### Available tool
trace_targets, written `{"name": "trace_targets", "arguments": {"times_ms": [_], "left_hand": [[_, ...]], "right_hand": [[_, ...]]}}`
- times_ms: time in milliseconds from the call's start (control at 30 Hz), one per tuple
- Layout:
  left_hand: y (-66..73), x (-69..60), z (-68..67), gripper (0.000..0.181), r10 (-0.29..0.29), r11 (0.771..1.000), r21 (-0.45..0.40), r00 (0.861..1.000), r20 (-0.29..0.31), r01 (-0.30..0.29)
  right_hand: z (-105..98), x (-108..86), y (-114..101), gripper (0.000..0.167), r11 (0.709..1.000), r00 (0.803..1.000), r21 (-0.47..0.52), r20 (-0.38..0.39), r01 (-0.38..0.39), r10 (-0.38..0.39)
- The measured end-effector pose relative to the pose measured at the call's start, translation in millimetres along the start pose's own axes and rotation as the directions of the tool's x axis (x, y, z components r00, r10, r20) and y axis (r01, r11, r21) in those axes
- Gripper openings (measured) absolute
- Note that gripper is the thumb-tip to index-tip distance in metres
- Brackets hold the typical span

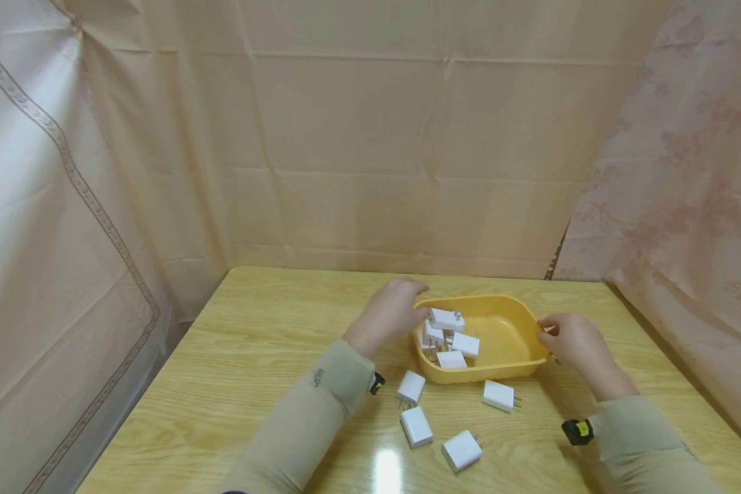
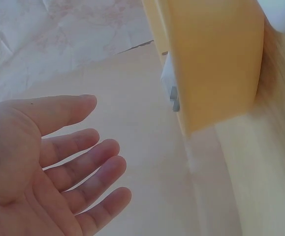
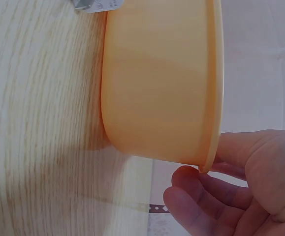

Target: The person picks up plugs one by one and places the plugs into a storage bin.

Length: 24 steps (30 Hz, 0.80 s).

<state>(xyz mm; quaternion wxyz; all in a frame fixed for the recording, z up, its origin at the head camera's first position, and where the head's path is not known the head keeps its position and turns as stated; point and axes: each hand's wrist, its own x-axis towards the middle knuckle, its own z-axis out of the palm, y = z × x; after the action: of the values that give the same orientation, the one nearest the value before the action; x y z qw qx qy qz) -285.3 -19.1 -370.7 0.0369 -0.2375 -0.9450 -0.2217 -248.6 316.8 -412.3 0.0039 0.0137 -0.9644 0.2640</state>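
A yellow plastic basin (image 1: pixel 506 337) stands on the table with several white plug chargers (image 1: pixel 465 344) piled at its left end. My right hand (image 1: pixel 583 348) pinches the basin's right rim; in the right wrist view the thumb of that hand (image 3: pixel 263 179) lies inside the rim and the fingers curl outside. Beside the left end, my left hand (image 1: pixel 387 314) hovers with its fingers spread loosely. The left wrist view shows that hand (image 2: pixel 48 167) holding nothing, apart from the basin wall (image 2: pixel 216 64). A charger with metal prongs (image 2: pixel 173 93) peeks over the rim there.
Several loose chargers lie on the wood-grain table (image 1: pixel 241 384) in front of the basin: one charger (image 1: pixel 411 387) near its left corner, another charger (image 1: pixel 499 396) near its front wall, and a charger (image 1: pixel 462 451) closer to me. Curtains (image 1: pixel 407 171) hang behind and at both sides.
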Motion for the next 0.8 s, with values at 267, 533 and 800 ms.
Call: {"name": "trace_targets", "arguments": {"times_ms": [267, 533, 800], "left_hand": [[-5.1, -4.6, -8.8, 0.047, 0.021, 1.000, 0.019, 0.999, -0.027, -0.021], [-11.3, -6.2, -16.9, 0.048, 0.016, 1.000, 0.017, 0.999, -0.043, -0.015], [-14.9, -14.0, -24.4, 0.048, 0.017, 1.000, 0.015, 0.999, -0.046, -0.017]], "right_hand": [[-8, -2.6, 0, 0.045, 0.999, 0.999, -0.023, -0.008, 0.035, -0.035], [-22, -2.3, -1, 0.047, 0.991, 0.994, -0.113, -0.068, 0.076, -0.084], [-28, -2.2, -4, 0.048, 0.988, 0.993, -0.134, -0.080, 0.077, -0.088]]}}
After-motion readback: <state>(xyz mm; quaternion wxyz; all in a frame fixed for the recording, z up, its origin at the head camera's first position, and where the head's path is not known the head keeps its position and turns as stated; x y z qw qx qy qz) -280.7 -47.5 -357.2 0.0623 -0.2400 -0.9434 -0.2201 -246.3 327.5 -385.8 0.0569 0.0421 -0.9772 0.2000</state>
